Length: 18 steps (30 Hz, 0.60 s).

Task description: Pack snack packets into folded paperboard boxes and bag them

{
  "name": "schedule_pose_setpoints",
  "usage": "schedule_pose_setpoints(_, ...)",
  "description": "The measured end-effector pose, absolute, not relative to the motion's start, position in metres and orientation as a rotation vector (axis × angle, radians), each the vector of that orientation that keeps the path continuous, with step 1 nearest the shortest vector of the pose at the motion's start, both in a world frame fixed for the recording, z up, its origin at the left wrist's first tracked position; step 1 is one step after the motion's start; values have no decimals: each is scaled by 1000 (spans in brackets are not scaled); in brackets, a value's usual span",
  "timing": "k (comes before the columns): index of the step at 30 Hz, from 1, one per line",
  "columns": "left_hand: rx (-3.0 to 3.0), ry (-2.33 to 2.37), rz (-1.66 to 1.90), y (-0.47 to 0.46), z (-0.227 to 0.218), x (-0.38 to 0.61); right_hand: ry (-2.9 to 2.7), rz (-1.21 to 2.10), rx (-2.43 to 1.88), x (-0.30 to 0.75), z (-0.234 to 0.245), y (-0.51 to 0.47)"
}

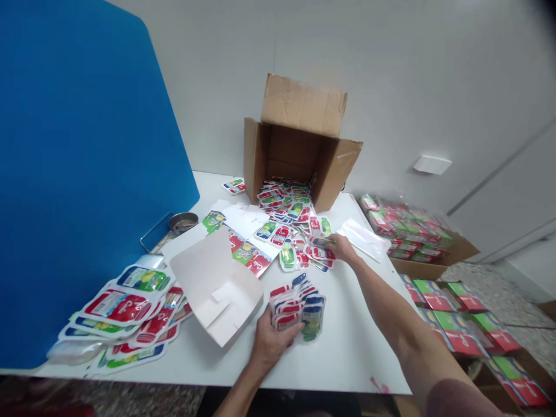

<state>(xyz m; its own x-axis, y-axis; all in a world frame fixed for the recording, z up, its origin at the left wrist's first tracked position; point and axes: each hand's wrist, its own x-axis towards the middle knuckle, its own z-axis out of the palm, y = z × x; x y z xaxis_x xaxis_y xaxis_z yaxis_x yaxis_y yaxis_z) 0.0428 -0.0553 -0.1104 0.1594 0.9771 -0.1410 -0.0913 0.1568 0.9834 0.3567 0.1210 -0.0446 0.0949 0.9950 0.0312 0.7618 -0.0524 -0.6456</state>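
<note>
Near the front of the white table, my left hand (271, 341) is closed around a fanned stack of small candy packets (299, 307) with red, blue and green bottle and can prints. Farther back on the right, my right hand (341, 248) has its fingers on a packet (321, 241) at the edge of a loose pile of packets (299, 252). That pile runs back to a tipped cardboard box (341, 168), whose open mouth faces me with many more packets spilling out. An opened-out white carton (212, 278) lies to the left of my left hand.
Larger printed pouches (125, 307) are heaped at the front left beside a blue panel (87, 174). A small metal pan (182, 222) and flat printed cartons (249, 255) lie behind. Clear plastic bags (365, 238) sit at right; boxes of filled cartons (460, 324) stand beyond the table's right edge.
</note>
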Motion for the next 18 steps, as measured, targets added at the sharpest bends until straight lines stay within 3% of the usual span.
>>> schedule_pose_setpoints(18, 1196, 1171, 1022, -51, -119, 43, -1154, 874, -1878, 427, -59, -17)
